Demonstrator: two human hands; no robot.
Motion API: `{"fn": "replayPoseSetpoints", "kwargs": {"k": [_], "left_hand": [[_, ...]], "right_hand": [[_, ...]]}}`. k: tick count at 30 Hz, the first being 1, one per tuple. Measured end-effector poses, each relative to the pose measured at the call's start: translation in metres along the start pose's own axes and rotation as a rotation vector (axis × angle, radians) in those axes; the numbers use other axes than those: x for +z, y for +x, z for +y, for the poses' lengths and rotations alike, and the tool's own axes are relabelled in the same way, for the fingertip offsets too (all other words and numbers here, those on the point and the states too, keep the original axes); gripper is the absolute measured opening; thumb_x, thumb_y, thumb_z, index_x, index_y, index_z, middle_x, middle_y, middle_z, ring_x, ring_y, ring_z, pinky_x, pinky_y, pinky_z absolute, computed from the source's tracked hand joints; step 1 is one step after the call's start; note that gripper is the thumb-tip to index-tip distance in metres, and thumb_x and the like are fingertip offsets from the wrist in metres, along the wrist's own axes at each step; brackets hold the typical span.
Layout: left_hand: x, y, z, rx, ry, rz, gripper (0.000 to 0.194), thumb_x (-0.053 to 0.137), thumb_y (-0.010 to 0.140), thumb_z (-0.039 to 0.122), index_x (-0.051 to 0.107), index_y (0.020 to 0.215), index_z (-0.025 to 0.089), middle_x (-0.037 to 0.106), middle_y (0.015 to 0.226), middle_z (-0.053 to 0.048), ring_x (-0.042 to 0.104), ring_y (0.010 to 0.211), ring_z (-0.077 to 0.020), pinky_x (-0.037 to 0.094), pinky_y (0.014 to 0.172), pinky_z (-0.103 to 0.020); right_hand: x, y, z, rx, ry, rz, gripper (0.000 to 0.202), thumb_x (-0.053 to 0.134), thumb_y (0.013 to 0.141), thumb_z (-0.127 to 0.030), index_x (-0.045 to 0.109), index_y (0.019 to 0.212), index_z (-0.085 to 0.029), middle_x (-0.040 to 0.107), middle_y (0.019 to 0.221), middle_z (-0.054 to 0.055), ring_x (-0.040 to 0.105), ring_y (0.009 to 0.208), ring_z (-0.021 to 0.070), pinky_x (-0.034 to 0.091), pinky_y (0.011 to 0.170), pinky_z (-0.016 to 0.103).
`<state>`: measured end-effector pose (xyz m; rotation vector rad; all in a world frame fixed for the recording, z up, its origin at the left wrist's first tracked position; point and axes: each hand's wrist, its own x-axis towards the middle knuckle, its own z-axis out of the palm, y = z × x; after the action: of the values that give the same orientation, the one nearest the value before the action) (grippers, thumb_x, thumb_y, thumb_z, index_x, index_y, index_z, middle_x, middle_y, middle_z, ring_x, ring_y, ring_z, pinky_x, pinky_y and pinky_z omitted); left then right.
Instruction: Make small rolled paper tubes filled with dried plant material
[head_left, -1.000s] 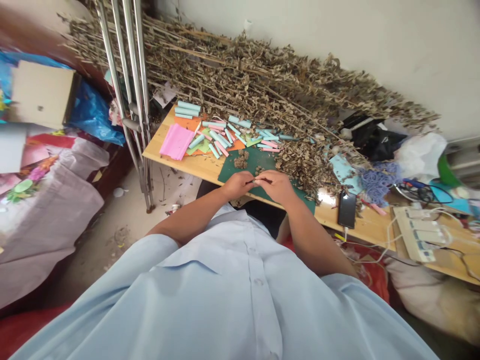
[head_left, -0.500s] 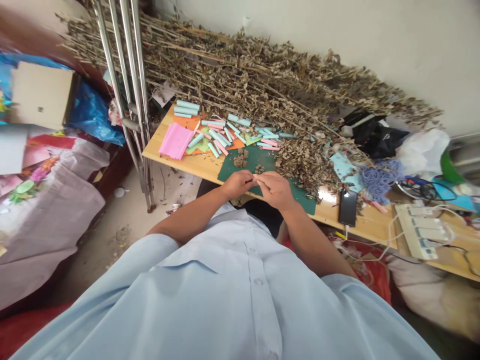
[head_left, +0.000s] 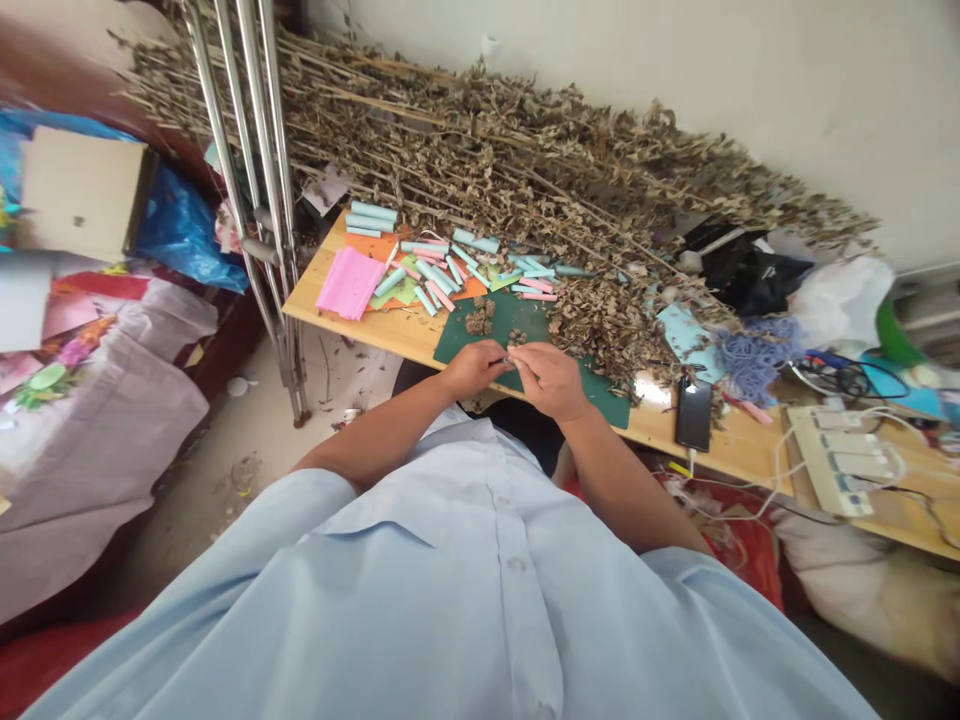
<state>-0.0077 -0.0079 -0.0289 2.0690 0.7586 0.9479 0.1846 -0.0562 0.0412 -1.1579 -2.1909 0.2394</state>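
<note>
Over the near edge of a green cutting mat, my left hand and my right hand meet fingertip to fingertip. Both are closed in a pinch. Whatever lies between the fingers is too small and too covered to make out. Just beyond the fingers are two little clumps of crumbled dried leaf. To the right, a heap of dry brown leaves covers part of the mat. Blue and pink paper rolls lie scattered behind on coloured sheets, beside a pink paper stack.
Long dried plant stalks stretch along the wall. Metal crutches stand at the table's left end. On the right are a phone on a cable, a power strip, blue-violet yarn and a white plastic bag.
Both hands stay pinched together in nearly the same place, with only a slight shift at the fingertips. The whole view has slid a little to the left.
</note>
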Motion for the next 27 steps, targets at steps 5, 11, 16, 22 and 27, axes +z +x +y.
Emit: {"fn": "replayPoseSetpoints", "kwargs": {"k": [5,11,16,22,27], "left_hand": [[0.001,-0.001,-0.001,-0.002,0.003,0.022,0.034,0.055,0.100,0.038,0.070,0.081,0.015,0.065,0.082,-0.007,0.062,0.082,-0.0166,0.050,0.077,-0.029],[0.002,-0.002,-0.003,0.006,-0.003,0.013,0.028,0.059,0.098,0.038,0.074,0.095,0.015,0.070,0.090,-0.009,0.065,0.089,-0.0188,0.052,0.084,-0.031],[0.002,0.000,-0.001,-0.048,0.038,0.008,0.026,0.064,0.095,0.039,0.076,0.096,0.016,0.073,0.094,-0.010,0.067,0.091,-0.0199,0.053,0.086,-0.032],[-0.001,0.002,0.005,-0.043,0.083,-0.014,0.030,0.060,0.098,0.040,0.075,0.088,0.016,0.069,0.087,-0.008,0.063,0.085,-0.0183,0.050,0.082,-0.030],[-0.002,0.002,0.006,-0.032,0.075,-0.013,0.032,0.059,0.098,0.040,0.073,0.084,0.016,0.066,0.084,-0.007,0.062,0.084,-0.0179,0.049,0.081,-0.029]], "right_hand": [[0.001,0.002,-0.001,-0.078,-0.118,-0.142,0.038,0.051,0.096,-0.016,0.070,0.128,-0.021,0.077,0.112,0.010,0.067,0.117,0.0254,0.057,0.101,0.043],[-0.002,0.007,0.004,0.122,0.036,-0.015,0.032,0.052,0.099,-0.027,0.071,0.125,-0.026,0.077,0.114,0.009,0.070,0.111,0.0252,0.056,0.102,0.044],[0.008,0.006,0.034,0.367,0.008,0.075,0.029,0.056,0.095,-0.031,0.074,0.116,-0.023,0.076,0.103,0.009,0.071,0.092,0.0250,0.057,0.091,0.043],[0.034,0.007,0.046,0.412,-0.080,-0.147,0.029,0.066,0.087,-0.023,0.075,0.114,-0.022,0.072,0.095,0.007,0.067,0.084,0.0231,0.054,0.080,0.036],[0.041,0.010,0.044,0.434,-0.099,-0.177,0.024,0.064,0.088,-0.023,0.076,0.110,-0.022,0.072,0.098,0.008,0.066,0.085,0.0219,0.052,0.080,0.034]]}}
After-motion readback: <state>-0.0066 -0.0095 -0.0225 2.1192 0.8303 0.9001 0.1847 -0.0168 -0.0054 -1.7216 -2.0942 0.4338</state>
